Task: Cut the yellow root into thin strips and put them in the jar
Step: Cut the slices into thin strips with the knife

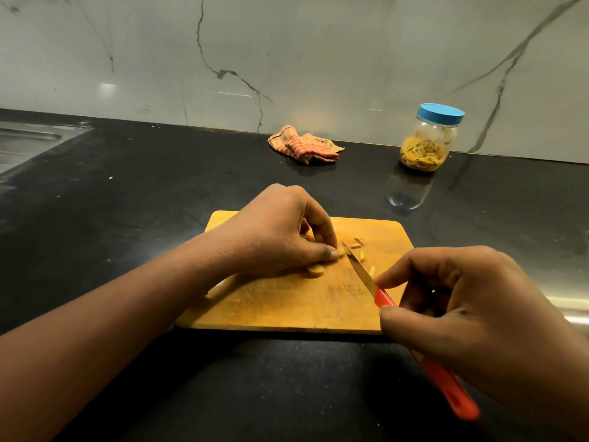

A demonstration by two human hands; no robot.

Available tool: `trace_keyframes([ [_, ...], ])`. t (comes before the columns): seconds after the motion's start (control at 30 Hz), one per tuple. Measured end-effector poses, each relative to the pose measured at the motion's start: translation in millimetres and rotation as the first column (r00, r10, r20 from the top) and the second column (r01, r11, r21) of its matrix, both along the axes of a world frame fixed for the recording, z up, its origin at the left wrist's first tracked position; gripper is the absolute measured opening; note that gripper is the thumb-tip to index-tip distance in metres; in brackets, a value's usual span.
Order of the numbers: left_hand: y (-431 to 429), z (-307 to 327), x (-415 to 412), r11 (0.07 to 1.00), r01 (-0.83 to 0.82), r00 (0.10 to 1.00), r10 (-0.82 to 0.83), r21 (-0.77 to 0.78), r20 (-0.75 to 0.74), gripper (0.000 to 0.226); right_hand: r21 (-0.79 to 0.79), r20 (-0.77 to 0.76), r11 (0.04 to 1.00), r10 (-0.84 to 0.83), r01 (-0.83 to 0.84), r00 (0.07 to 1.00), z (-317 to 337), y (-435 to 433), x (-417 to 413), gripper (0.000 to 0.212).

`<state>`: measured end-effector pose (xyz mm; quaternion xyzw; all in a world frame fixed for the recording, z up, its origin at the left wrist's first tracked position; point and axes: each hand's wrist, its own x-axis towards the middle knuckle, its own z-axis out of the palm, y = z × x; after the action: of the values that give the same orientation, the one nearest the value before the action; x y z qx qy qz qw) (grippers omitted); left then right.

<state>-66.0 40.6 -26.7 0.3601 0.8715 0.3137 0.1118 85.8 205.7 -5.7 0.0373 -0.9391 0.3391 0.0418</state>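
We look down on a wooden cutting board lying on the black counter. The left hand arches over the board's far half, fingertips curled down and pinching a small piece of yellow root against the wood. A second pale slice lies just under the heel of that hand. The right hand grips a knife by its red handle, thumb and forefinger closed up near the blade, and the blade slants across the board with its tip touching the board right beside the pinched piece. A few thin cut strips lie scattered on the board just beyond the blade (small and a bit blurred, so we cannot count them exactly). Well apart, at the back right against the marble wall, stands the clear jar, blue lid on, its lower part filled with yellow strips. Left of it a crumpled striped cloth sits by the wall, and a steel sink edges in at far left.
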Motion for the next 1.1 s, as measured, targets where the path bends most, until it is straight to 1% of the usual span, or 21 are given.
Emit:
trace_keyframes([
  [0.1, -2, 2, -1, 1.000, 0.018, 0.999, -0.018, 0.001, 0.042, 0.006, -0.003, 0.003, 1.000, 0.005, -0.005, 1.000, -1, 0, -2, 0.025],
  [0.23, -1, 1, 0, 0.998, 0.000, 0.999, -0.002, 0.063, 0.036, 0.006, 0.002, 0.002, 1.000, 0.009, -0.009, 1.000, -1, 1, -2, 0.024],
  [0.57, 4, -5, 2, 0.995, -0.065, 0.998, 0.064, 0.076, 0.012, 0.009, 0.021, -0.070, 1.000, -0.021, 0.022, 0.997, -3, 1, 2, 0.019],
  [0.77, 3, -6, 0, 0.996, 0.003, 1.000, -0.004, 0.089, 0.006, 0.007, 0.032, -0.065, 0.999, -0.020, 0.022, 0.998, -6, -1, -3, 0.021],
  [0.93, 3, -9, 1, 0.989, -0.028, 0.999, 0.025, 0.144, 0.025, 0.008, 0.033, -0.075, 0.999, -0.007, 0.009, 0.997, -6, 0, -5, 0.021],
  [1.1, 4, -8, -1, 0.992, -0.007, 0.998, 0.000, 0.123, 0.056, 0.009, 0.049, -0.078, 0.999, 0.002, 0.001, 0.997, -6, 0, -7, 0.020],
])
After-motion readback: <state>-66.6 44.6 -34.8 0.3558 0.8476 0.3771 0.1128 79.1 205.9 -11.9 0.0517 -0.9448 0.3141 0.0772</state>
